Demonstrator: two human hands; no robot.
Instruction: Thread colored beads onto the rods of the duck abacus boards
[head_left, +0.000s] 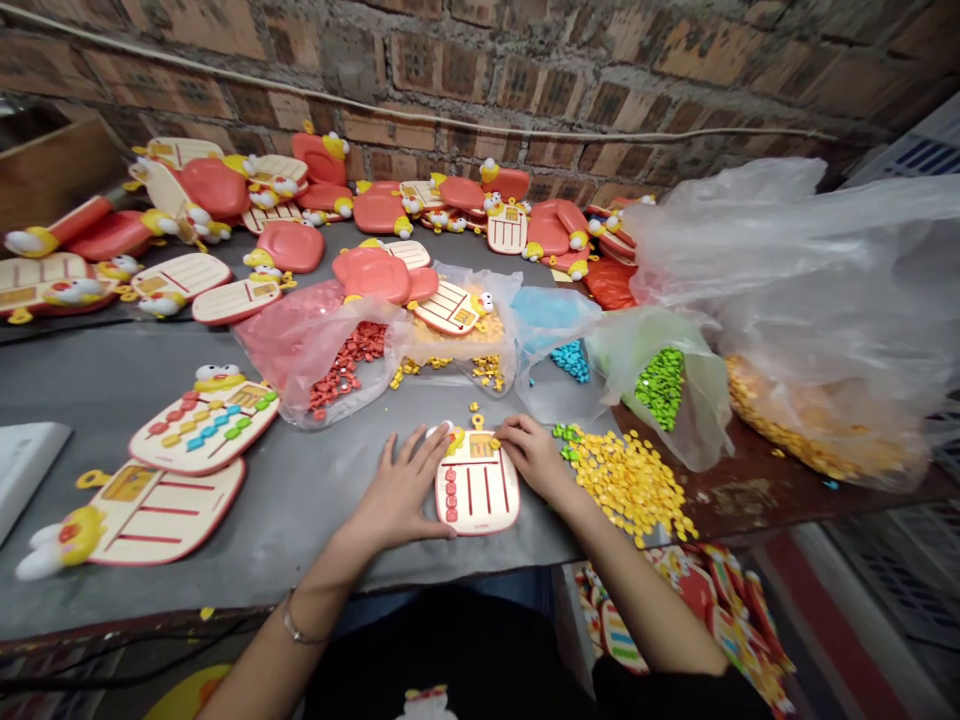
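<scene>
A cream toy board with a red rim (pixel 487 505) lies on the grey table in front of me, with red beads in its left slot and three bare slots beside them. My left hand (pixel 397 490) rests along the board's left side, thumb at the lower edge and fingers at the yellow-and-white head, holding it. At the board's upper right, the fingertips of my right hand (pixel 529 455) are pinched together; whatever is between them is too small to make out. Loose yellow beads (pixel 630 480) lie right of that hand, with a few green beads (pixel 568 440) beside them.
Bags of red beads (pixel 352 365), yellow beads (pixel 487 370), blue beads (pixel 571 360) and green beads (pixel 660 388) stand behind the board. A large clear bag (pixel 832 380) is at right. A bead-filled board (pixel 202 430) overlaps another at left. More boards line the brick wall (pixel 480 60).
</scene>
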